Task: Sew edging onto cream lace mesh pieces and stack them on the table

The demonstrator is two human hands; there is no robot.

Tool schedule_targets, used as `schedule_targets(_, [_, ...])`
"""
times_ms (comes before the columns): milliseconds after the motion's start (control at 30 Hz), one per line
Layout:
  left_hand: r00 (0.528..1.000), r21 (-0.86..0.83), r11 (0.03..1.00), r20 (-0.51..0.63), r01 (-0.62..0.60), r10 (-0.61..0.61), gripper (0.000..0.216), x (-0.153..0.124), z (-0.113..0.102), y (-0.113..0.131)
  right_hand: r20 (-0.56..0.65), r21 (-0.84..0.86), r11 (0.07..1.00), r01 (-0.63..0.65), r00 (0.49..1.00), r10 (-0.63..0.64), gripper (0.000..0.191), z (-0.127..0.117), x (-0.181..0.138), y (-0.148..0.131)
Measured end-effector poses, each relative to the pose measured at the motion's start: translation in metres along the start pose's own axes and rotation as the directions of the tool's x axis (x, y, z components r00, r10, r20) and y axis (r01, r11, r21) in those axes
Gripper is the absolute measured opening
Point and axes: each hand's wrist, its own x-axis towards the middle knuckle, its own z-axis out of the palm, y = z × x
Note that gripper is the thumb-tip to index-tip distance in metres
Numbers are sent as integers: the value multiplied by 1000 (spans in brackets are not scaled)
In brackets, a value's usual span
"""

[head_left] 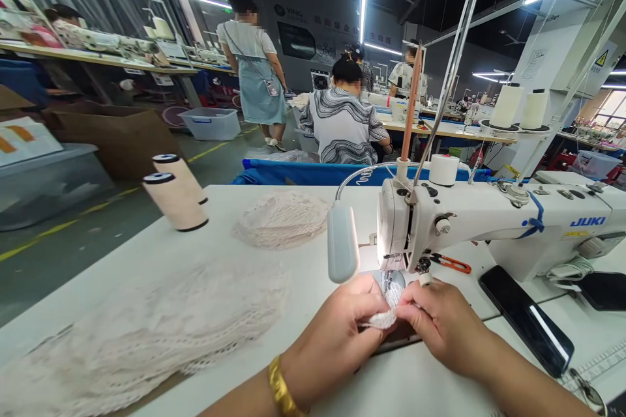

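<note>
A small piece of white lace fabric (394,297) lies under the needle area of a white sewing machine (401,215). My left hand (345,319) pinches its near left end, thumb and fingers pressed together. From the other side, my right hand (437,316) grips the edge of the same piece between thumb and forefinger. Both hands are close together, just in front of the presser foot, which they and the fabric partly hide. A pile of white lace (161,332) spreads over the table left of my hands, with a smaller lace heap (283,218) farther back.
Two cream thread cones (178,202) stand at the table's left edge. A lamp head (342,241) hangs left of the needle. Orange thread snips (452,264), a black phone (525,319) and a clear ruler (599,361) lie at right. Several people are beyond the table.
</note>
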Motion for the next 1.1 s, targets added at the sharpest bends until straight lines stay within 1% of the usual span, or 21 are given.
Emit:
schedule_targets(100, [994, 47, 993, 20, -105, 104, 24, -14, 2, 1, 136, -134, 978, 158, 981, -140, 27, 0, -4, 0])
schedule_targets(133, [992, 75, 990, 23, -122, 121, 24, -19, 3, 1, 167, -171, 966, 195, 972, -166, 28, 1, -5, 0])
schedule_targets(200, [990, 123, 982, 28, -142, 139, 25, -25, 5, 2, 199, -222, 949, 224, 963, -181, 29, 2, -6, 0])
schedule_targets(333, [988, 146, 977, 32, -157, 154, 26, -28, 7, 1, 182, -266, 936, 231, 965, -187, 32, 4, -6, 2])
schedule_targets(433, [989, 143, 979, 16, -147, 146, 27, -24, 6, -1, 152, -278, 935, 219, 971, -182, 31, 6, -6, 6])
schedule_targets(567, [993, 156, 980, 11, -121, 121, 33, -18, 4, -4, 113, -294, 938, 182, 981, -154, 28, 11, -5, 13])
schedule_targets(767, [998, 119, 992, 60, -37, 30, 31, -10, 3, -13, 51, -283, 954, 99, 995, -88, 26, 14, -1, 17])
schedule_targets(833, [996, 69, 997, 81, 25, -31, 29, -6, 2, -16, 55, -253, 966, 52, 998, -40, 15, 15, -1, 16])
schedule_targets(867, [993, 37, 997, 95, 68, -72, 28, -4, 1, -17, 66, -230, 973, 32, 998, -17, 13, 16, -1, 14])
schedule_targets(933, [978, -38, 984, 127, 172, -166, 28, 1, 0, -18, 74, -204, 979, -7, 997, 23, 24, 18, 0, 12])
schedule_targets(1033, [935, -139, 933, 178, 332, -306, 37, 8, -3, -16, 13, -197, 979, -45, 999, 49, 16, 22, 4, 9])
schedule_targets(1100, [912, -172, 904, 203, 392, -357, 46, 12, -5, -16, -28, -145, 988, -52, 998, 49, 22, 23, 8, 9])
